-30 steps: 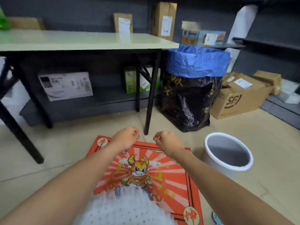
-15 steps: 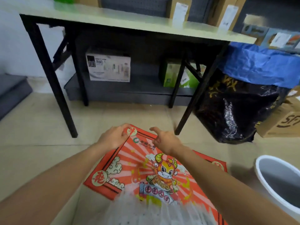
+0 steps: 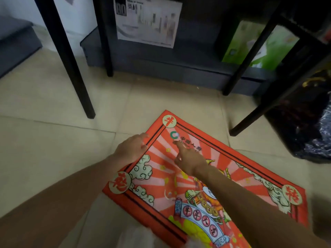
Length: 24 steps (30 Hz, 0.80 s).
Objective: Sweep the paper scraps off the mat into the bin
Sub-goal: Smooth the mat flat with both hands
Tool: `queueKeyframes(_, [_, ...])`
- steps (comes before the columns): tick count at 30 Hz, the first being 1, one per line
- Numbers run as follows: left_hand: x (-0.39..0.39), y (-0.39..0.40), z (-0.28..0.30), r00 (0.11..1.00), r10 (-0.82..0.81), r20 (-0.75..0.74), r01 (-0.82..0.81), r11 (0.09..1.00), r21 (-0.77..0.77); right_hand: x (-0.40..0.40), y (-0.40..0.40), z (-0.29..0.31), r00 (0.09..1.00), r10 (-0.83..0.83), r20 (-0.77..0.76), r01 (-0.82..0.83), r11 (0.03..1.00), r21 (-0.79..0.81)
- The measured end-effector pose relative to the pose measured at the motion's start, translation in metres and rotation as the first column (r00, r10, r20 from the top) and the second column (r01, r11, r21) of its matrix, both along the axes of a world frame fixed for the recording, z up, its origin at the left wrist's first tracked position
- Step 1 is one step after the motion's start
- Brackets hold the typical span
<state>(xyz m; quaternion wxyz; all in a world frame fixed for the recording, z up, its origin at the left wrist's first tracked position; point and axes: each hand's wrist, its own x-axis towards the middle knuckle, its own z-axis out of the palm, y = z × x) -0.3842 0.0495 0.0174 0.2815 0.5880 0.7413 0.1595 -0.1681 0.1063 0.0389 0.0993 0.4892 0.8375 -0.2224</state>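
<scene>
The red printed mat (image 3: 238, 169) lies flat on the tiled floor, turned at an angle. My left hand (image 3: 131, 148) rests on its far left border, fingers lying loosely over the edge. My right hand (image 3: 188, 158) is over the mat near its far corner, index finger stretched out and touching the printed surface by the green logo, the other fingers curled under. A small pale speck (image 3: 169, 194) lies on the mat near the middle; I cannot tell whether it is a paper scrap. The bin is out of view.
Black table legs (image 3: 75, 72) stand just beyond the mat on the left, and another leg (image 3: 279, 97) slants in on the right. A low dark shelf (image 3: 170, 67) with boxes runs behind. A black plastic bag (image 3: 311, 126) sits at the right edge.
My view has swung left and down, so the white bin and the tabletop have left the frame. Both hands have gone from closed fists to lying on the mat's far left corner.
</scene>
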Motion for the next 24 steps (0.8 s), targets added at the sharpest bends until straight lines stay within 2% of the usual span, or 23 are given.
queueKeyframes(5, [-0.009,0.002,-0.083,0.995,-0.046,-0.094,0.041,0.998,-0.057,-0.014,0.005,-0.071,0.999,-0.041,0.023,0.043,0.998,-0.056])
queueKeyframes(11, [-0.007,0.013,-0.153,0.936,-0.202,-0.288,0.198,0.979,-0.044,-0.028,0.007,-0.135,0.989,-0.141,0.05,0.14,0.99,0.017])
queueKeyframes(15, [-0.006,0.015,-0.189,0.94,-0.146,-0.308,0.163,0.986,0.029,-0.028,0.012,-0.172,0.966,-0.244,0.086,0.24,0.969,0.058])
queueKeyframes(18, [-0.004,0.01,-0.204,0.92,-0.104,-0.377,0.153,0.983,0.101,-0.028,0.008,-0.188,0.959,-0.274,0.071,0.265,0.958,0.108])
queueKeyframes(24, [-0.005,0.005,-0.209,0.915,-0.064,-0.397,0.132,0.981,0.145,-0.036,0.003,-0.197,0.955,-0.295,0.044,0.287,0.949,0.134])
